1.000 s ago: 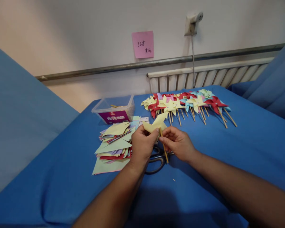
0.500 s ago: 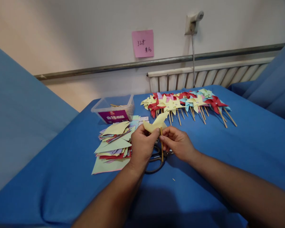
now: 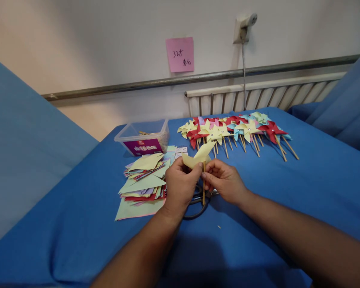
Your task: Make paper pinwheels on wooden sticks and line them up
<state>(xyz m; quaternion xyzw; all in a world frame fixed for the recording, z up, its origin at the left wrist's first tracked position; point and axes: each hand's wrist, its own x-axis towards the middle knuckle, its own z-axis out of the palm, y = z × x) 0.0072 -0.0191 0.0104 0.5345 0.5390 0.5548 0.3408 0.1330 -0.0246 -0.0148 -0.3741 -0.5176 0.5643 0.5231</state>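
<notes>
Between my hands is a pale yellow paper pinwheel (image 3: 204, 152) with a thin wooden stick (image 3: 204, 192) pointing down from it. My left hand (image 3: 183, 182) is closed on the folded paper, its thumb pressed at the centre by the top of the stick. My right hand (image 3: 223, 180) pinches the stick just below the paper. Behind and beneath them, black-handled scissors (image 3: 195, 216) lie on the blue cloth, partly hidden by the hands and the stick.
Left of my hands lie stacked coloured paper sheets (image 3: 142, 186). A clear plastic box (image 3: 144, 138) with sticks stands behind them. Several finished pinwheels (image 3: 234, 130) lie at the back right on the blue-covered table (image 3: 288, 192). A radiator (image 3: 270, 90) runs along the wall.
Almost nothing differs. Both hands keep their hold on the pinwheel and stick, with only a very slight shift of the paper and stick.
</notes>
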